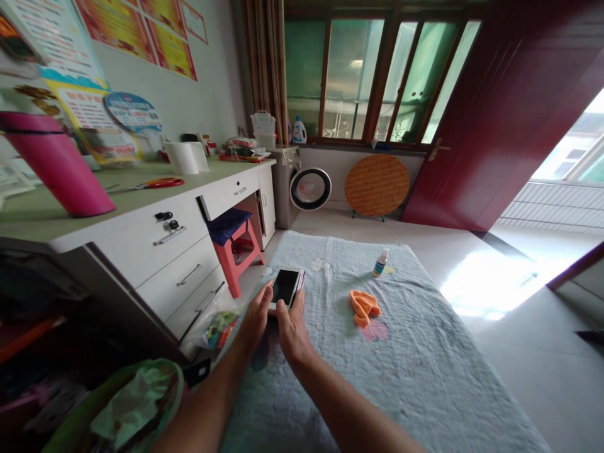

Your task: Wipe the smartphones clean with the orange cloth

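A white smartphone (285,287) with a dark screen is held between my two hands, over the near-left part of the cloth-covered table. Layered edges show along its right side; whether these are a case or more phones under it, I cannot tell. My left hand (258,309) grips its left side, and my right hand (293,321) grips the lower right with the thumb at the bottom edge. To the right, a crumpled orange cloth (364,307) lies on the light-blue quilted cover (325,352). Beyond it stands a small spray bottle (380,263) with a blue label, upright.
On the left is a white desk (174,258) bearing a pink tumbler (61,167), red-handled scissors (160,184) and paper rolls (185,157). A pink stool (238,251) is tucked beneath it. A green bin (174,384) sits at lower left. A washing machine with its door (310,189) swung out stands behind.
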`<state>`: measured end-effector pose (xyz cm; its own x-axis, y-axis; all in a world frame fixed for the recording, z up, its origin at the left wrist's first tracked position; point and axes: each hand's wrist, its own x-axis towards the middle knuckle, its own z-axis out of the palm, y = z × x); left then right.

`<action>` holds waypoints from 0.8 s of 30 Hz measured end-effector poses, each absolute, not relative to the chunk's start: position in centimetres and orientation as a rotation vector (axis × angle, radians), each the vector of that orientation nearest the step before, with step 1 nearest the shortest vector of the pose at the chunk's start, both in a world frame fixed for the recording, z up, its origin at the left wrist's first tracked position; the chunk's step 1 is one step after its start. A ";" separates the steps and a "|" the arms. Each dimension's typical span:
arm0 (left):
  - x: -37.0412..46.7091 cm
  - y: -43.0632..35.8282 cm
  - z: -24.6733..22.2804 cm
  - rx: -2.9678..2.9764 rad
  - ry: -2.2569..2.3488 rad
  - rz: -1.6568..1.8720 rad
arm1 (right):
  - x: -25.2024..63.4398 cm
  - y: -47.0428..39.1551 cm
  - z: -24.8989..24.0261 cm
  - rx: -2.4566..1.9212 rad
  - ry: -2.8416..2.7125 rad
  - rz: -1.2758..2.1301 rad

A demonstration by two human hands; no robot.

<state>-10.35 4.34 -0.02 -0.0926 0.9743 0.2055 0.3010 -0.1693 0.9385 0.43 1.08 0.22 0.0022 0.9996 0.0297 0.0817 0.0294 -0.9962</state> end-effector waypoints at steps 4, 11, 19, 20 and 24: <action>-10.2 4.4 0.1 1.509 1.378 1.205 | -0.4 1.0 0.3 -1.276 -1.236 1.150; -10.1 4.6 0.2 1.469 1.444 1.235 | 2.0 0.8 1.6 -1.112 -1.396 1.032; -10.6 4.6 0.1 1.592 1.535 1.218 | 15.0 2.2 2.5 -1.669 -1.868 0.512; -10.5 4.5 0.2 1.653 1.576 1.232 | 16.8 2.1 2.5 -1.738 -1.904 0.384; -9.6 3.8 0.7 1.976 1.730 1.249 | 21.0 1.2 1.7 -1.925 -1.912 0.180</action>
<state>-9.59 3.77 0.71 -0.0621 0.8967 0.4382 0.6980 -0.2748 0.6612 20.99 1.21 1.67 0.0460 0.9790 0.1987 0.9245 0.0336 -0.3796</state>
